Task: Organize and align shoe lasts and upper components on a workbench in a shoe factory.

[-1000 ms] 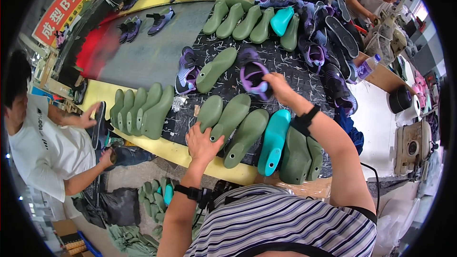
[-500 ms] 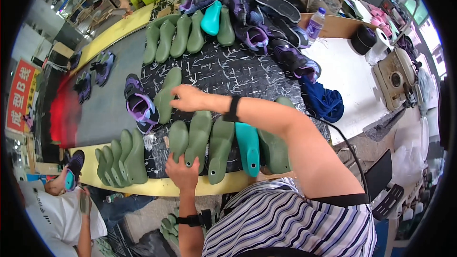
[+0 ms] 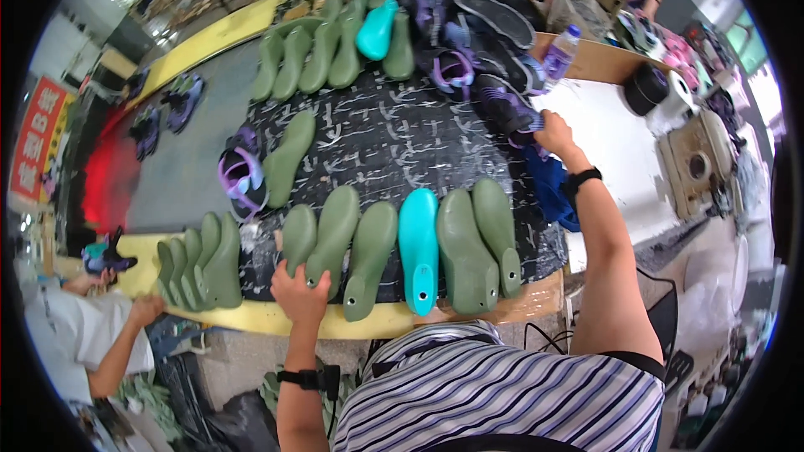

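Observation:
Along the near table edge stands a row of green shoe lasts, with one turquoise last [image 3: 420, 238] among them. My left hand [image 3: 300, 295] is closed around the heel end of the leftmost green shoe last [image 3: 299, 233]; its thumb rests against the neighbouring green last [image 3: 335, 230]. Out to the right, my right hand [image 3: 556, 136] grips the end of a dark purple shoe [image 3: 505, 107] at the pile's edge. A lone green last [image 3: 291, 159] lies left of centre, beside a purple-and-black shoe [image 3: 241, 172].
More green lasts [image 3: 318, 59] and a turquoise one [image 3: 377, 31] stand at the far side. A water bottle [image 3: 559, 57] is behind my right hand, a blue cloth [image 3: 548, 188] below it. Left, a co-worker's hand [image 3: 148, 310] is near several lasts [image 3: 219, 264]. A grey belt [image 3: 197, 172] lies beyond.
My right hand has swung from the lone last across to the shoe pile on the right. My left hand stays at the near row. Across the table, a red-gloved hand now has a shoe.

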The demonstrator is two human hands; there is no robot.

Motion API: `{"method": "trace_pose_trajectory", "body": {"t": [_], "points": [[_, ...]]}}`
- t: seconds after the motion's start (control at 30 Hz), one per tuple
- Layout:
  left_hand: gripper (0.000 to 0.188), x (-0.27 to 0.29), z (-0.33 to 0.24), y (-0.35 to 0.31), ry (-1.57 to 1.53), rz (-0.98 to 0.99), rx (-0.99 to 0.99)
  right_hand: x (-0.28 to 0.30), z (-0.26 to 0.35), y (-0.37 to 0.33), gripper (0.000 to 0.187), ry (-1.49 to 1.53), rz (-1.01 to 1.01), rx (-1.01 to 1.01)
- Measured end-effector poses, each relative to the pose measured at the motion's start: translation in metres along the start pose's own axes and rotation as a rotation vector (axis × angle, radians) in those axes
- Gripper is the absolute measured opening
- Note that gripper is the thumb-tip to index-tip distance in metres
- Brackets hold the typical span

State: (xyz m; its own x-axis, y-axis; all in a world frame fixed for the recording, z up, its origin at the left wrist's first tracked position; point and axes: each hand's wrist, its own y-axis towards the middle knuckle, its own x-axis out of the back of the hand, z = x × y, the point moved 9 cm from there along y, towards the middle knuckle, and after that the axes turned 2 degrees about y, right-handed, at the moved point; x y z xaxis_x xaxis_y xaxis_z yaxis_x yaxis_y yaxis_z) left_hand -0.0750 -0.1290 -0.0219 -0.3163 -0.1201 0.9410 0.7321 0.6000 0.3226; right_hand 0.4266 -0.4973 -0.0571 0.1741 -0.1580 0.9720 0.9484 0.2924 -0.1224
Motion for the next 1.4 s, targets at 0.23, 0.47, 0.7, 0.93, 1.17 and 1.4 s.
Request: {"method": "trace_pose_trajectory", "body": {"t": [0.23, 0.47, 0.7, 0.93, 1.17, 1.4], "points": [[0.045, 0.008, -0.013, 0.005, -0.044, -0.025, -0.006, 0.016, 0.085, -0.035, 0.042, 0.487, 0.016, 0.164], [0.046, 0.007, -0.004, -0.003, -0.037, 0.034, 0.025, -0.036, 0.227, -0.108, 0.032, 1.109, 0.618, 0.146], [0.047, 0.007, -0.003, 0.002, -0.06, 0.083, 0.057, -0.052, 0.383, -0.14, 0.043, 1.108, 0.712, 0.347], [0.045, 0.009, -0.022, 0.007, -0.041, 0.01, -0.054, -0.071, 0.562, -0.172, 0.038, 0.357, 0.213, 1.268], [0.044, -0.004, -0.008, 0.003, -0.038, 0.076, 0.021, -0.054, 0.525, -0.174, 0.057, 0.776, 0.405, 0.879], [0.046, 0.002, -0.01, 0.003, -0.03, 0.086, -0.003, 0.022, 0.29, -0.001, 0.03, 0.59, -0.52, 0.357]]}}
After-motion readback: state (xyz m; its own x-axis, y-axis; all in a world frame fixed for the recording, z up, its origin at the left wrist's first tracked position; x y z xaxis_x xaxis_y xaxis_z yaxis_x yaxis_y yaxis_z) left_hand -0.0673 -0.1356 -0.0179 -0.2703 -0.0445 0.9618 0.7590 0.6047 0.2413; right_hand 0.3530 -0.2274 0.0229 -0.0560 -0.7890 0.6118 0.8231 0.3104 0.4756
